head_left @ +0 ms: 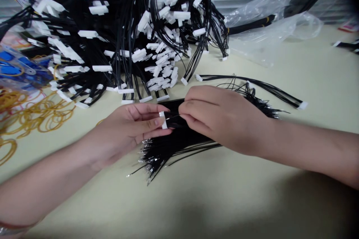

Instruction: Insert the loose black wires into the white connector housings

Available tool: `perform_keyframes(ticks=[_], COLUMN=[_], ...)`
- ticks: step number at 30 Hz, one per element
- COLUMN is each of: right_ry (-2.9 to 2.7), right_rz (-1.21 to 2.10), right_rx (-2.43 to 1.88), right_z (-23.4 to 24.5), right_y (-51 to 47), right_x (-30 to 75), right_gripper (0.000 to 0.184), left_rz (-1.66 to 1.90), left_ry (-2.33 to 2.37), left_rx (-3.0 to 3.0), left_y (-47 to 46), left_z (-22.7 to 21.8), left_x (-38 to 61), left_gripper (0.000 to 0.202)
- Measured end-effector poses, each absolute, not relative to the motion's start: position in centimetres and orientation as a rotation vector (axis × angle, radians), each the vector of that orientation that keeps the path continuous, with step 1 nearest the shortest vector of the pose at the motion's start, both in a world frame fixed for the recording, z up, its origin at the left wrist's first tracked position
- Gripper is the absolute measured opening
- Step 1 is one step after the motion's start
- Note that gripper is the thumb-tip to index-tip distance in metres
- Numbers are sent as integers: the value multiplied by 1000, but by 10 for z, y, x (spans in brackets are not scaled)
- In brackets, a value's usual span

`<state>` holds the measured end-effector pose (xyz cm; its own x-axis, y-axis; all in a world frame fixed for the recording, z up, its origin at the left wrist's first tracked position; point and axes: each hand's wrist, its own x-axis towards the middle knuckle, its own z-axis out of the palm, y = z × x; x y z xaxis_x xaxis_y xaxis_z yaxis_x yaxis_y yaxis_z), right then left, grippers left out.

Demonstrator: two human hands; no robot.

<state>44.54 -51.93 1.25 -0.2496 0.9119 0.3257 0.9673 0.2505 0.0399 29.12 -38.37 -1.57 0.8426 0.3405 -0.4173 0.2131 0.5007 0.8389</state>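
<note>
Between the thumb and fingers of my left hand is a small white connector housing, with black wires running from it to the right. My right hand pinches a thin black wire whose metal-tipped end is at the housing's right side. I cannot tell whether that tip is inside a slot. Under both hands lies a thick bundle of loose black wires, their crimped metal ends fanned out at the left. More wire ends show behind my right wrist.
A large heap of black wire harnesses with white connectors fills the back left. One finished-looking harness lies behind my right hand. Yellow rubber bands and a bag of blue items are at left. A clear plastic bag lies at back right.
</note>
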Motion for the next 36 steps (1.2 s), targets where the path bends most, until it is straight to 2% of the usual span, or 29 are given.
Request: perform_keyframes(ticks=[11, 17, 19, 23, 25, 30, 36], right_ry=[-2257, -2266, -2260, -2439, -2489, -2506, -2519], right_rz=[-307, -317, -203, 181, 255, -81, -478], right_rx=[-1700, -1782, -1763, -1665, -1657, -1701, -1889], right_z=[4, 26, 32, 22, 12, 5, 23], right_y=[-513, -526, -535, -545, -545, -549, -543], right_x=[443, 432, 423, 409, 406, 401, 417], right_gripper=[22, 28, 28, 8, 10, 18, 13], left_rz=[95, 75, 68, 73, 75, 64, 81], left_ry=[615, 647, 641, 631, 639, 666, 633], left_rx=[1063, 1100, 1103, 1097, 1107, 1099, 1105], left_y=[-385, -387, -387, -387, -386, -386, -385], left_z=[-16, -15, -15, -14, -14, -14, -15], left_x=[291, 290, 290, 290, 291, 290, 289], left_gripper=[18, 21, 19, 18, 19, 20, 18])
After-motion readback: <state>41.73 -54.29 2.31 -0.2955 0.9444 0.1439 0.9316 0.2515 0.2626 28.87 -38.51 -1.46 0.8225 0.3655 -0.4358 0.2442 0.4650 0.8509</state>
